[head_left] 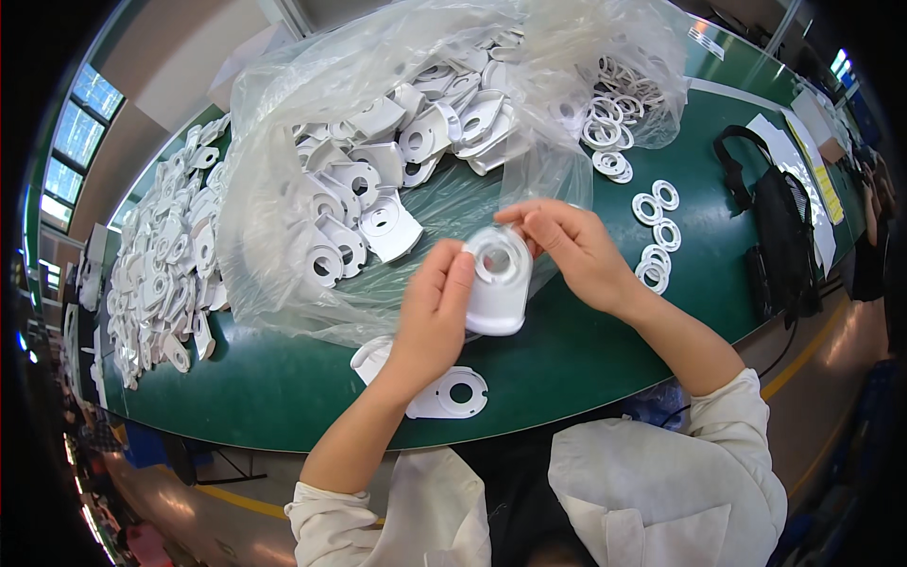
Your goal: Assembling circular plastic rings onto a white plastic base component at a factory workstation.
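Over the near part of the table, my left hand (pixel 439 307) is closed on the left side of a white plastic cover (pixel 498 310), its thumb lying along the rim. The cover has a rounded top with a ring-shaped opening and a flat, squared lower end. My right hand (pixel 578 255) curls round the cover's upper right edge, thumb and fingers bent against it. Its fingertips are partly hidden behind the part. Below my left wrist lie more white covers (pixel 430 401) on the table, partly covered by my forearm.
A clear plastic bag (pixel 274 274) spills white covers (pixel 383 222) in front of me. Another heap of covers (pixel 161 265) lies at left. White rings (pixel 652 213) are scattered at right, near a bagful of rings (pixel 614 109). A black bag (pixel 779 222) rests on the green table (pixel 274 392).
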A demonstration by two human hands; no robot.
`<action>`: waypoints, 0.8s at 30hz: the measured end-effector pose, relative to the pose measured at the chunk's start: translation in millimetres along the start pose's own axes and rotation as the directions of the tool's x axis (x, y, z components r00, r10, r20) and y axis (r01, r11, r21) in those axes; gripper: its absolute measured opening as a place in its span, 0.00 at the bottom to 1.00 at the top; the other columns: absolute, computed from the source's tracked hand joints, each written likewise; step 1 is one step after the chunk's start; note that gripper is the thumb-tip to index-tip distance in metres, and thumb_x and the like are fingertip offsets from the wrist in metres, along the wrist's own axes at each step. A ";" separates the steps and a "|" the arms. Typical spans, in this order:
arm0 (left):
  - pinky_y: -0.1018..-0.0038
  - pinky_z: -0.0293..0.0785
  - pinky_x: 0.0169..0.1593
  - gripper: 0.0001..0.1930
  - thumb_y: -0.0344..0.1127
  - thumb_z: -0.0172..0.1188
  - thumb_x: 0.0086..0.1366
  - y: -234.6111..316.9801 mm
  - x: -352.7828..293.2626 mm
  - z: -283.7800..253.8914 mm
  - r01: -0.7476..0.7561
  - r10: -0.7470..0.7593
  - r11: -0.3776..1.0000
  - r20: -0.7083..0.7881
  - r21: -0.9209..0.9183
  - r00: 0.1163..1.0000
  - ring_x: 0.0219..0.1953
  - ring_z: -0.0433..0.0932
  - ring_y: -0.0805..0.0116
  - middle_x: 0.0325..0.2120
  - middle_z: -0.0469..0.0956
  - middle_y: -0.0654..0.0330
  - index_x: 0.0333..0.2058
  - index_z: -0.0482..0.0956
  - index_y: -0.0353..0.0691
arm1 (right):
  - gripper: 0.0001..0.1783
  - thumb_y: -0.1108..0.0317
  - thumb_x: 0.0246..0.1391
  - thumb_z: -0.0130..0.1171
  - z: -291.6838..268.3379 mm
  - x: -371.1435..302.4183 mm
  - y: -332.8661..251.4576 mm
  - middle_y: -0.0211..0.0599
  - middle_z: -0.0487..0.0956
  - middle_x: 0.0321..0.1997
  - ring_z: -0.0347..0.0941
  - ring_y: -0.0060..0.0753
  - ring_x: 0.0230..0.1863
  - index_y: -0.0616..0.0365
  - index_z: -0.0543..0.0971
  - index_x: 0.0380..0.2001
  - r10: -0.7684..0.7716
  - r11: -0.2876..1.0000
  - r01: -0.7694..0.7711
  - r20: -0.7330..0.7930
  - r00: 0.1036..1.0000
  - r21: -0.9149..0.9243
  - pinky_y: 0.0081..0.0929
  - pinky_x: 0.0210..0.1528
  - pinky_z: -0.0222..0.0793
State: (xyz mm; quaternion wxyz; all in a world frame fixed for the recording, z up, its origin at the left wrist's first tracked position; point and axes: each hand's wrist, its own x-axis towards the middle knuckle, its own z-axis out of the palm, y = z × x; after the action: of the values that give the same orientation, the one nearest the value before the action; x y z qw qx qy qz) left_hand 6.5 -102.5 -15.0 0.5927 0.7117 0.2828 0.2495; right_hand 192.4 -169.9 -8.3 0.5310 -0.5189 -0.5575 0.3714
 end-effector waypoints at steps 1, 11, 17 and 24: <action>0.77 0.66 0.31 0.07 0.34 0.47 0.71 -0.3 1.4 0.7 0.005 -0.008 0.985 -0.022 -0.174 1.000 0.29 0.70 0.79 0.31 0.77 0.61 0.40 0.68 0.36 | 0.12 0.66 0.63 0.53 1.5 1.6 -0.5 0.30 0.79 0.35 0.71 0.18 0.34 0.65 0.78 0.40 0.077 0.973 -0.064 -0.046 0.996 0.224 0.19 0.38 0.67; 0.77 0.70 0.34 0.08 0.35 0.47 0.71 1.7 2.6 -2.8 0.056 -0.038 0.981 0.099 -0.184 0.994 0.30 0.72 0.77 0.32 0.75 0.63 0.38 0.69 0.36 | 0.09 0.71 0.58 0.55 1.7 -3.9 -2.4 0.33 0.77 0.29 0.70 0.24 0.31 0.61 0.81 0.40 -0.128 0.957 0.141 0.066 0.990 -0.252 0.22 0.34 0.65; 0.69 0.63 0.26 0.09 0.34 0.49 0.69 0.2 2.0 -1.4 -0.153 0.148 0.959 0.035 0.238 0.988 0.20 0.69 0.63 0.19 0.70 0.55 0.32 0.72 0.36 | 0.08 0.72 0.57 0.56 2.2 -4.2 -2.1 0.38 0.78 0.29 0.72 0.31 0.30 0.61 0.81 0.38 -0.155 0.944 0.179 0.107 0.982 -0.278 0.25 0.33 0.66; 0.65 0.60 0.23 0.11 0.34 0.52 0.66 0.2 1.5 -2.1 -0.164 0.185 0.915 -0.023 0.368 0.982 0.16 0.65 0.54 0.15 0.68 0.50 0.26 0.71 0.34 | 0.07 0.70 0.58 0.56 5.7 -8.2 6.9 0.35 0.77 0.27 0.69 0.20 0.27 0.64 0.77 0.35 -0.013 0.981 0.042 0.149 0.989 -0.187 0.21 0.30 0.64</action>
State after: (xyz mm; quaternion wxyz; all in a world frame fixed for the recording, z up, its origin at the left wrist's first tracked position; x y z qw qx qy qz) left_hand 6.1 -100.1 -14.4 0.4174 0.8243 0.2764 0.2646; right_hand 187.3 -175.9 -17.6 0.4417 -0.5306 -0.6352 0.3463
